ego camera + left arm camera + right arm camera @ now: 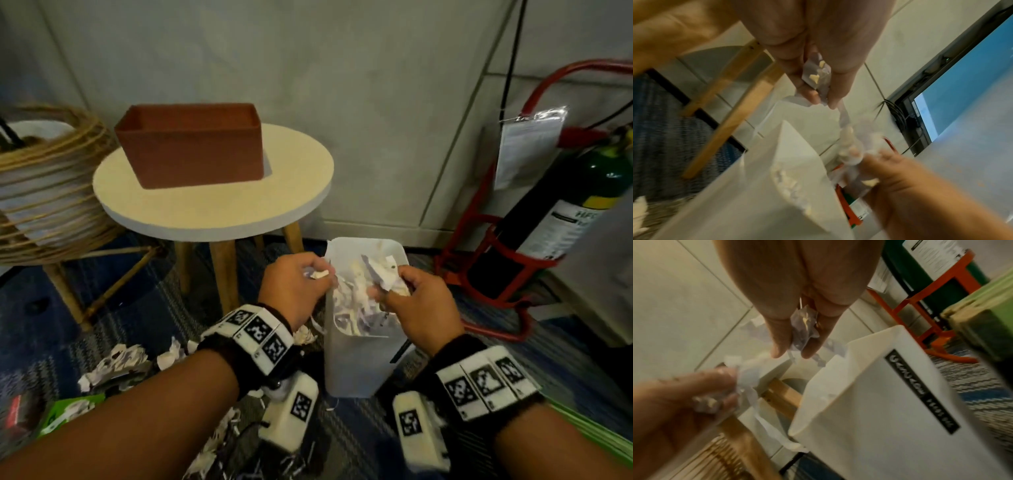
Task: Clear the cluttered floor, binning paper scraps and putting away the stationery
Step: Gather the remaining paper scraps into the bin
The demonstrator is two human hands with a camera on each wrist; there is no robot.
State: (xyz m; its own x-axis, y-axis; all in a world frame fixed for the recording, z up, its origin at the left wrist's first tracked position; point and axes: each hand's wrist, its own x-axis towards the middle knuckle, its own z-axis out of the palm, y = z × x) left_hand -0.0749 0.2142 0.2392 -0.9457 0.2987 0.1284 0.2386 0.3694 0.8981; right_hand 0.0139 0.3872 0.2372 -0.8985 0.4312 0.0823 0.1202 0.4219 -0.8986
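Your left hand pinched crumpled paper scraps in curled fingers; your right hand gripped another wad. Both were held over the white bin directly beneath your fingertips. Beyond them, the round table carried a brown box.

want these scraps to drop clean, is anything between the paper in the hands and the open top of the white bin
Nothing visible blocks the drop. The left hand and right hand each grip paper scraps at the open mouth of the white bin, which has no lid. Only earlier scraps lie inside, piled below the rim.
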